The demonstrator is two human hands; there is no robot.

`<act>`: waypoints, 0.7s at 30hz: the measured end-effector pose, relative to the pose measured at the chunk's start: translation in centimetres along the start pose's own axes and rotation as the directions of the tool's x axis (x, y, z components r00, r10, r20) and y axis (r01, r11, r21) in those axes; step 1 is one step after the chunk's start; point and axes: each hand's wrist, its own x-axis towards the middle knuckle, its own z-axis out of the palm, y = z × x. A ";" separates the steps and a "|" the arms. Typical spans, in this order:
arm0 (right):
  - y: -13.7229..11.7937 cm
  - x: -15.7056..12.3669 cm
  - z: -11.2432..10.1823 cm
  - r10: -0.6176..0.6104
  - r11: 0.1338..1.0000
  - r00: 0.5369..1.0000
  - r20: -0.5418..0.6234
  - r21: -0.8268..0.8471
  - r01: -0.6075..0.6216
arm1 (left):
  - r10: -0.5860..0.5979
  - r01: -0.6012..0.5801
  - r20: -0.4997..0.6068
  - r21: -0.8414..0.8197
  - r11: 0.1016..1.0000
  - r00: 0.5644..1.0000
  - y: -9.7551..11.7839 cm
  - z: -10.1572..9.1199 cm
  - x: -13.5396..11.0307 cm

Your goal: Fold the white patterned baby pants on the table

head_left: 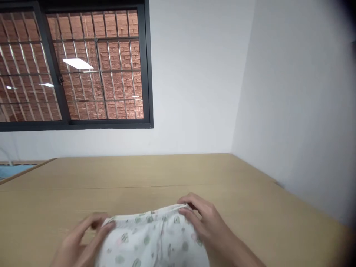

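A white garment (151, 237) with small green prints lies on the light wooden table (167, 174) near its front edge. My left hand (80, 241) grips the garment's upper left corner, fingers curled over the cloth. At the upper right corner my right hand (204, 220) pinches the hem between thumb and fingers. The lower part of the garment runs out of the view at the bottom.
The table reaches back to a white wall, and a second white wall runs along its right side. A black-framed window (75, 66) with bars and a brick wall behind it is at the upper left. A blue surface (11, 170) shows at the far left.
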 end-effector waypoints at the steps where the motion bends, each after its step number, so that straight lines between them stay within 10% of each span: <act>1: 1.4 0.3 0.1 0.002 0.999 1.000 0.006 -0.039 -0.002 | 0.019 -0.016 0.079 -0.044 0.999 0.997 0.1 1.5 1.5; 9: 13.3 2.1 3.8 0.014 0.967 0.994 0.111 -0.253 0.015 | 0.296 -0.310 0.332 -0.014 0.951 0.896 -4.1 12.7 9.2; 21: 20.9 5.8 5.3 -0.023 0.890 0.995 0.095 -0.451 0.064 | 0.334 -0.348 0.300 -0.007 0.938 0.893 -6.3 18.4 15.0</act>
